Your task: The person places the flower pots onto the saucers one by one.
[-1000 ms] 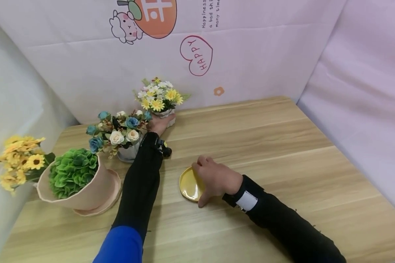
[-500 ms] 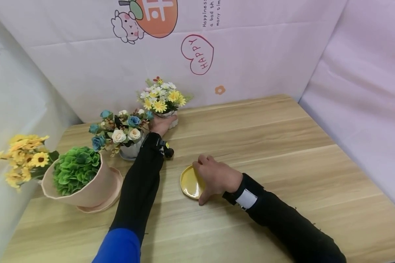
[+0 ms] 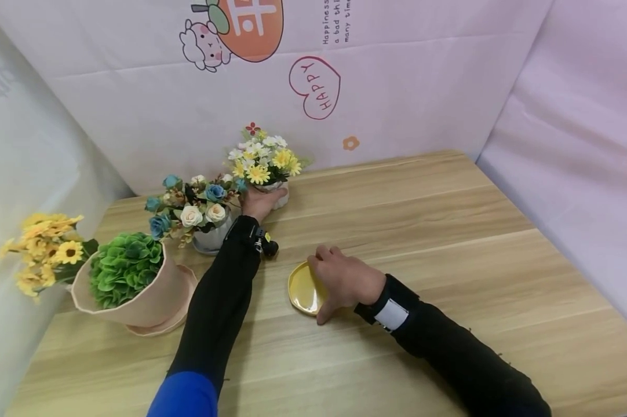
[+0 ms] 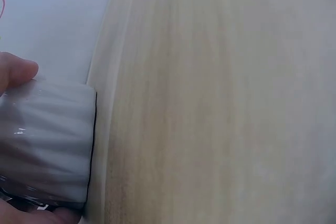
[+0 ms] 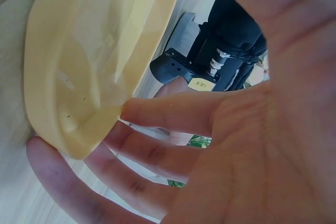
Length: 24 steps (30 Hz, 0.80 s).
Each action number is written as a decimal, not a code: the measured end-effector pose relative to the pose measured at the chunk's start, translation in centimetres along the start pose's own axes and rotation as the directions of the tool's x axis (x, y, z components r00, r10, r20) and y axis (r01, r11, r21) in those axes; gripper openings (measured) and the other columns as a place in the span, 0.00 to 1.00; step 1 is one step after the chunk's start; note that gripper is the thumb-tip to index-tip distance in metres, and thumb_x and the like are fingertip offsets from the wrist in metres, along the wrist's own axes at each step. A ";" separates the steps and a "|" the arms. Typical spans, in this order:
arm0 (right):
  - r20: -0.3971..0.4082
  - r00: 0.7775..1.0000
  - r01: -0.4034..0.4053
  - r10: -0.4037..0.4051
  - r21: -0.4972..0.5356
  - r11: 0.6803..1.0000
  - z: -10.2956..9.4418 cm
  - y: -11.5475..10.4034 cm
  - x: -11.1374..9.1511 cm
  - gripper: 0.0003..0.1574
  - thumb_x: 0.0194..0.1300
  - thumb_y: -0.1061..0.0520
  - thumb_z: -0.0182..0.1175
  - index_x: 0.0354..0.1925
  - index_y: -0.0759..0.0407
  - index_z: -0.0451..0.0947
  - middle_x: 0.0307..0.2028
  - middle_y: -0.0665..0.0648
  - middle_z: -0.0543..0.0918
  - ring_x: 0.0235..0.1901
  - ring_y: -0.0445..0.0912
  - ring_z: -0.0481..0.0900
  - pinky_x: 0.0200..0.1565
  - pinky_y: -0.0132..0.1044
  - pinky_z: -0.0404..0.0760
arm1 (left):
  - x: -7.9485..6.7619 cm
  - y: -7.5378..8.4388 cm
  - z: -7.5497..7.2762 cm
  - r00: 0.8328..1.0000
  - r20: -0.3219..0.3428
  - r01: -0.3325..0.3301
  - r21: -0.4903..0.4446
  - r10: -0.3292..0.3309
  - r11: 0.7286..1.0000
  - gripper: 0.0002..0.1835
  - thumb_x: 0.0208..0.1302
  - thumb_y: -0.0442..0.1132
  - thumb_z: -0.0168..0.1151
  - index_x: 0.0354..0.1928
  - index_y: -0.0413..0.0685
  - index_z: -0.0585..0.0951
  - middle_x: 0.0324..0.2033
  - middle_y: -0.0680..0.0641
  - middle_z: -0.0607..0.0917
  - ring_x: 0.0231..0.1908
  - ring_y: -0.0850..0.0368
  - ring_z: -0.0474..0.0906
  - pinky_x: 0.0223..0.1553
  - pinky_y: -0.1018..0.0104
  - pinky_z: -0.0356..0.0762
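Observation:
A white ribbed pot of yellow and white daisies stands near the back of the table, and my left hand grips its side. In the left wrist view, fingers show at two sides of the glossy pot. Nearer to me, a shallow yellow saucer lies at mid-table under my right hand, thumb at its near edge and fingers at its far edge. The right wrist view shows fingertips along the rim of the saucer.
Left of the daisies is a pot of blue and cream roses on a saucer. Closer to me stand a pink pot with a green leafy plant and, beyond it, yellow sunflowers. A printed cloth hangs behind the table.
My left hand and the daisy pot have shifted slightly rightward and toward me. My right hand stays at the yellow saucer. The head view has shifted a little.

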State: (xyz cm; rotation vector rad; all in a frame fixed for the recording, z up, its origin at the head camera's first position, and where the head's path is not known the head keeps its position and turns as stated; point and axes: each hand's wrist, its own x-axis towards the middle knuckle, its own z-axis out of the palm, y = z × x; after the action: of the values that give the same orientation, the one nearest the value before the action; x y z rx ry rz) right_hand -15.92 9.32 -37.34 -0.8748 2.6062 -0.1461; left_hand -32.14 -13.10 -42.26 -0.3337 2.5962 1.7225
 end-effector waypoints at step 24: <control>-0.005 1.000 0.006 -0.006 -0.017 1.000 -0.2 -0.1 -0.1 0.70 0.44 0.33 0.86 0.74 0.64 0.68 0.65 0.63 0.71 0.61 0.55 0.71 0.59 0.47 0.86 | -1.6 0.4 1.9 0.982 0.052 -0.180 -0.055 0.183 0.982 0.56 0.57 0.48 0.83 0.82 0.64 0.57 0.76 0.50 0.71 0.77 0.50 0.66 0.79 0.55 0.65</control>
State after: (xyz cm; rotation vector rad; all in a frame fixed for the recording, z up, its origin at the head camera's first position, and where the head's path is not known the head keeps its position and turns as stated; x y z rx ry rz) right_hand -15.86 9.30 -37.12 -0.8899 2.6138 -0.1278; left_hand -30.90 -10.93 -42.49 -0.0477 2.6193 1.8233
